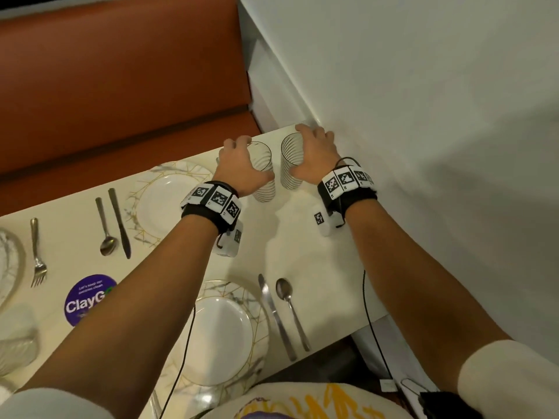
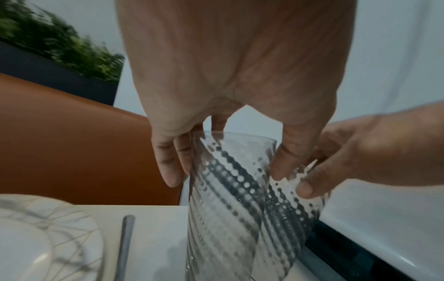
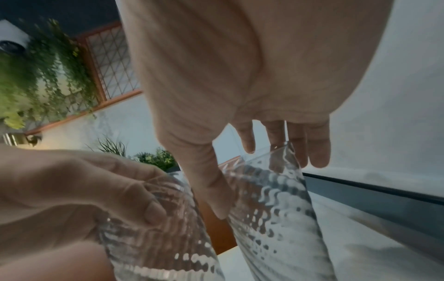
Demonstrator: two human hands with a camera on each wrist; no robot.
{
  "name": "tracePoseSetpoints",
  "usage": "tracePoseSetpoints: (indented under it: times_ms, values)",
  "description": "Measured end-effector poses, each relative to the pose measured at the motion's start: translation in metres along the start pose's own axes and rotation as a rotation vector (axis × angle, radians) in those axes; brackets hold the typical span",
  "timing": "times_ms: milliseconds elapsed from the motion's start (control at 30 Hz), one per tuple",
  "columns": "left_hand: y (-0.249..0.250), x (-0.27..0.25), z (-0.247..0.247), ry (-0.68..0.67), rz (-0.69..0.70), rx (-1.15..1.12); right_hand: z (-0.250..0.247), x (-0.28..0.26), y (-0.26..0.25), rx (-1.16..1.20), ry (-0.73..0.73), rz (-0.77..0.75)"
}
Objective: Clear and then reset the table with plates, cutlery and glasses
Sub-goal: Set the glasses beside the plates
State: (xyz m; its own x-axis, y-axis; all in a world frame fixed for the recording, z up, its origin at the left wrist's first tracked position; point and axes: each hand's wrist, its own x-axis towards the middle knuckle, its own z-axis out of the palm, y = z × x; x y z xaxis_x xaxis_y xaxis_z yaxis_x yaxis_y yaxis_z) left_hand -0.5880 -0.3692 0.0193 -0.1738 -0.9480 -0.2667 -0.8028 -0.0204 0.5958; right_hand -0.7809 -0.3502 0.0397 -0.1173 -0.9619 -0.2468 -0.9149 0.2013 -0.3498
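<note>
Two tall ribbed clear glasses stand side by side at the far right corner of the cream table (image 1: 302, 237). My left hand (image 1: 242, 164) grips the left glass (image 1: 263, 173) from above, fingers and thumb curled round its upper wall. My right hand (image 1: 314, 152) grips the right glass (image 1: 291, 164) the same way. In the left wrist view the left glass (image 2: 228, 199) sits between my fingers (image 2: 168, 161) and thumb; in the right wrist view the right glass (image 3: 276, 209) is held likewise. Two marbled plates (image 1: 169, 201) (image 1: 223, 334) are laid with cutlery.
A knife (image 1: 276, 316) and spoon (image 1: 290, 306) lie right of the near plate; a spoon (image 1: 106, 228) and knife (image 1: 119, 222) lie left of the far plate, a fork (image 1: 37, 255) further left. A purple sticker (image 1: 87, 300) marks the table. White wall (image 1: 423, 116) right, orange bench (image 1: 121, 86) behind.
</note>
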Motion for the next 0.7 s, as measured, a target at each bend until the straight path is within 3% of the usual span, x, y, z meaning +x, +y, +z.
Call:
tracePoseSetpoints:
  times_ms: [300,700]
  values:
    - [-0.093,-0.093,-0.055,0.087,-0.058,-0.135,0.040,-0.084,-0.073,0.135,-0.014,-0.096]
    - [-0.205,-0.182,-0.084,0.135,-0.181,-0.133,0.113,-0.155,-0.142,0.022,-0.148,-0.113]
